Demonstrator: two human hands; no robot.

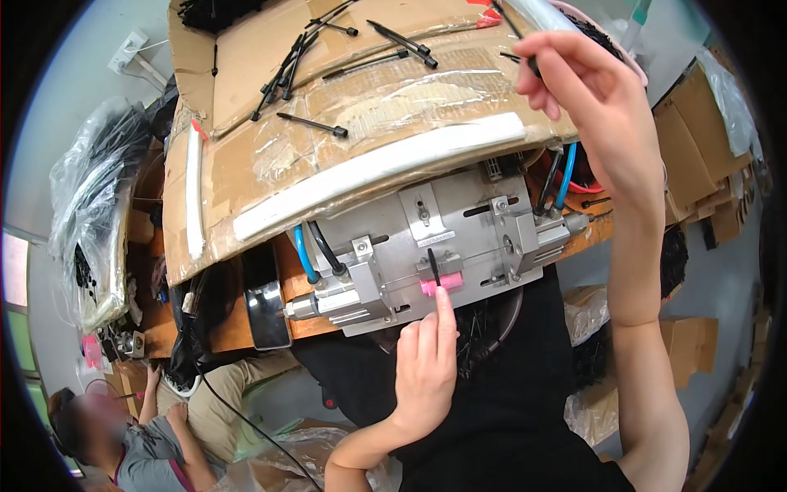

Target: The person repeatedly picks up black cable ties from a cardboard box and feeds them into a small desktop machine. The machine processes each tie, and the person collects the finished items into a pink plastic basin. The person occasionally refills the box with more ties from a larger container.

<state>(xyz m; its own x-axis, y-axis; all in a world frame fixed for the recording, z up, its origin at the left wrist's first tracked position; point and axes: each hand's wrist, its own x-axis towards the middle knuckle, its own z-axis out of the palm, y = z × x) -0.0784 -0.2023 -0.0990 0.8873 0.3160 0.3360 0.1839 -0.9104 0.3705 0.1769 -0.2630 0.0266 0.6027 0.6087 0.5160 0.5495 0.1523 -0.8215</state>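
A slim black rod (434, 264) lies over a pink piece (449, 284) at the front of a metal fixture (352, 221). My left hand (425, 361) reaches up from below, its index finger stretched out with the tip at the rod's lower end. Its other fingers bend loosely, and its thumb is hidden. Above the cardboard's right side, my right hand (586, 94) is closed in a pinch on a black rod with a knobbed end (534, 66), partly covered by the fingers. Several similar black knob-ended rods (316, 125) lie scattered on the cardboard (344, 156).
Air cylinders with blue hoses (305, 256) flank the fixture. A phone-like dark slab (266, 307) rests on the wooden bench (303, 326) at left. Another person (156, 443) sits at lower left. Cardboard boxes (697, 139) stand at right; a black cable (238, 410) hangs at lower left.
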